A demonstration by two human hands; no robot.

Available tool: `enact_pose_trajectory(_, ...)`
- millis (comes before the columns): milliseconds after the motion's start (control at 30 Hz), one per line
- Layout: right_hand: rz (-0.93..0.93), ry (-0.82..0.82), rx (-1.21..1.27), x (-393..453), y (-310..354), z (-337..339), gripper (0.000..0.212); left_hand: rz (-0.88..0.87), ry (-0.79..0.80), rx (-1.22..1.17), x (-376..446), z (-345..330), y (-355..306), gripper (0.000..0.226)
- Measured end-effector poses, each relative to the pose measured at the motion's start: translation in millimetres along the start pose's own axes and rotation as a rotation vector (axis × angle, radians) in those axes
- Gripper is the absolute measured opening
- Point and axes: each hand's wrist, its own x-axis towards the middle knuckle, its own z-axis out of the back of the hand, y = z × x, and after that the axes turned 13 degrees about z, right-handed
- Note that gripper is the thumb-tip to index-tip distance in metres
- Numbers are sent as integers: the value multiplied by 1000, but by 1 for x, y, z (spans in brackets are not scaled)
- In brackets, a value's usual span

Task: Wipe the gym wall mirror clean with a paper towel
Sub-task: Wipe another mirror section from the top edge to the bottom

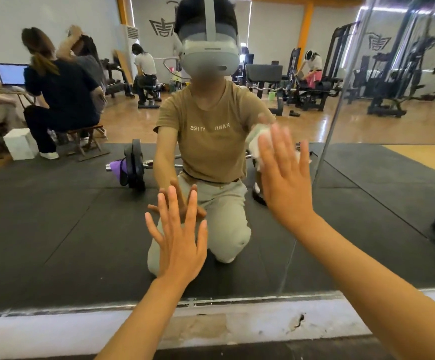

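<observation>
2 flat hands on the mirror (55, 203), left hand (178, 235) bare, right hand (284, 175) over a paper towel (256, 141) (crumpled white)

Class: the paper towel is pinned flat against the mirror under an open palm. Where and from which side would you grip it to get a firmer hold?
Probably the crumpled edge of the paper towel that sticks out past the right hand on its upper left. That bunched part stands off the mirror, so the fingers could curl round it from the front; the rest lies hidden under the palm.

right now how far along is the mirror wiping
Under way. The right hand presses the paper towel flat against the mirror with straight fingers, while the left hand braces open on the glass. No cleaned patch is discernible, so how much is left is unclear.
</observation>
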Motion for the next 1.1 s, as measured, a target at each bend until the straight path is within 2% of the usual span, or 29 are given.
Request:
enact_pose_trajectory(100,-217,-119,155,4,-2,1,59,36,17,-34,-3,-8,-5,71)
enact_pose_trajectory(167,-213,-108,216,-22,6,-6,66,51,17,-32,-2,-13,-7,73)
enact_pose_trajectory(233,-115,-59,200,-65,16,-16,73,26,-16,7,0,-18,-5,75)
enact_pose_trajectory(333,-12,30,203,-126,31,-25,65,-1,-51,51,2,-24,-1,77)
enact_pose_trajectory(433,81,115,185,-178,43,-28,76,-3,-57,63,2,-26,-1,76)
enact_pose_trajectory(533,268,254,140,-225,48,-29,84,1,-79,70,1,-27,-3,72)
enact_pose_trajectory(633,494,368,92,-243,42,-26,87,-1,-87,62,2,-27,-3,71)
enact_pose_trajectory(733,629,354,85,-221,23,-19,78,-10,-61,57,3,-25,-3,73)
enact_pose_trajectory(833,547,235,74,-175,1,-12,67,-15,-31,30,2,-20,-1,75)
enact_pose_trajectory(933,360,134,83,-128,-1,-15,85,-12,-29,3,-4,-15,3,72)
enact_pose_trajectory(1033,168,25,221,-104,28,-24,78,98,-22,-4,-31,-18,14,73)
enact_pose_trajectory(1100,115,1,250,-106,55,-34,73,163,41,15,-52,-24,30,72)
